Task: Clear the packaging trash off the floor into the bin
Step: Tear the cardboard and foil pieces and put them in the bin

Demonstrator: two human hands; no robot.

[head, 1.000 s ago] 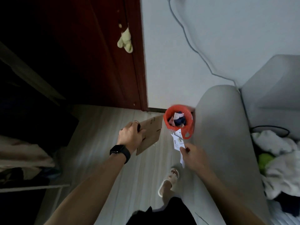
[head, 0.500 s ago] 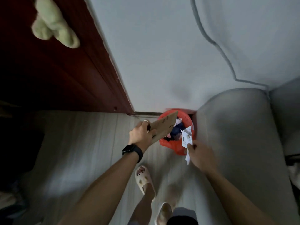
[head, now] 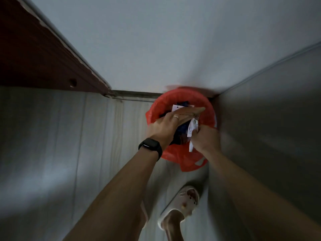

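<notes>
A round bin lined with a red plastic bag (head: 180, 159) stands on the pale plank floor (head: 69, 145) against a white wall (head: 173, 49). Over its mouth, the left hand (head: 166, 126) holds a flat brown cardboard piece (head: 189, 111). The right hand (head: 205, 139) pinches crumpled white paper slips (head: 192, 128) just above the rubbish inside.
</notes>
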